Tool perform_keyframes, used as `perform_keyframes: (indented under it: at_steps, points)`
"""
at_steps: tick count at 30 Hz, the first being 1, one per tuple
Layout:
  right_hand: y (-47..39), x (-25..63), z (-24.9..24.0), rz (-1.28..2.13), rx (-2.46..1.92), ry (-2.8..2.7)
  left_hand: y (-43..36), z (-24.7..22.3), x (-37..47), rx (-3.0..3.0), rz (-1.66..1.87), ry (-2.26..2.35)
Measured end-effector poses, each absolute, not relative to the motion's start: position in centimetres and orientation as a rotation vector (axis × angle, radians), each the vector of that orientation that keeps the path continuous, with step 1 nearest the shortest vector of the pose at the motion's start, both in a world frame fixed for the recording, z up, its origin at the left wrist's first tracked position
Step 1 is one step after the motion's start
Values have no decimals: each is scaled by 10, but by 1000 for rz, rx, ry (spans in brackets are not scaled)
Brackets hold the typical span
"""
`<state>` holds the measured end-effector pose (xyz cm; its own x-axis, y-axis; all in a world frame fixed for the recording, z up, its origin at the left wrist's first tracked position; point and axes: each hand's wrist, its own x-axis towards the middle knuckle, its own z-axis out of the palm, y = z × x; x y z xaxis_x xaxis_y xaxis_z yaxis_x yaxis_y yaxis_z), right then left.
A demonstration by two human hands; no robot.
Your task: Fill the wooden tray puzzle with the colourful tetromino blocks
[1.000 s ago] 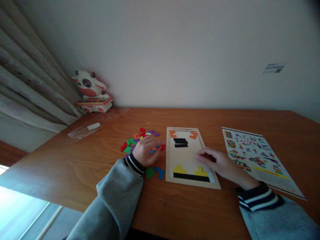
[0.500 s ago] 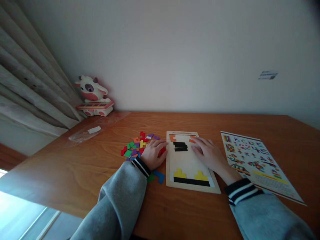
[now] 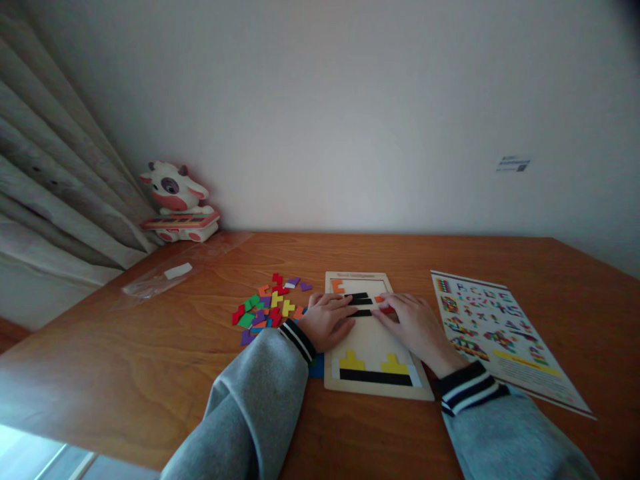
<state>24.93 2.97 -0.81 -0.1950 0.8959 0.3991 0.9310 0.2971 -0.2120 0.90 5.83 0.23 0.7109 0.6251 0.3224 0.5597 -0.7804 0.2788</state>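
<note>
Black strips [image 3: 363, 313] are best nudged flat.
Left hand [image 3: 326, 324], right hand [image 3: 411, 325] half-curled; whether anything is gripped cannot be told.

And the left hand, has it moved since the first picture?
Yes, to the right: measured against the board, the left hand now has its fingers past the board's left edge; earlier it was over the loose pieces.

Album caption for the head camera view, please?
Left hand and right hand at a puzzle board, loose coloured pieces on one side, a printed sheet on the other.
</note>
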Motion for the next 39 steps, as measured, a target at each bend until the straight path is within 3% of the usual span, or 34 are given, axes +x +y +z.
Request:
perform_keyframes:
  at_steps: [14, 25, 34, 39]
  points:
    - [25, 248, -12, 176, -1546, -1951, 63, -6, 8, 2670, 730, 1189]
    - [27, 249, -9, 43, -1488, -1871, 65, -6, 8, 2752, 781, 979]
    - [15, 236, 4, 669, -1291, -2064, 67, -9, 9, 2723, 886, 860]
    - [15, 233, -4, 511, -1276, -2100, 68, -10, 9, 2699, 868, 855]
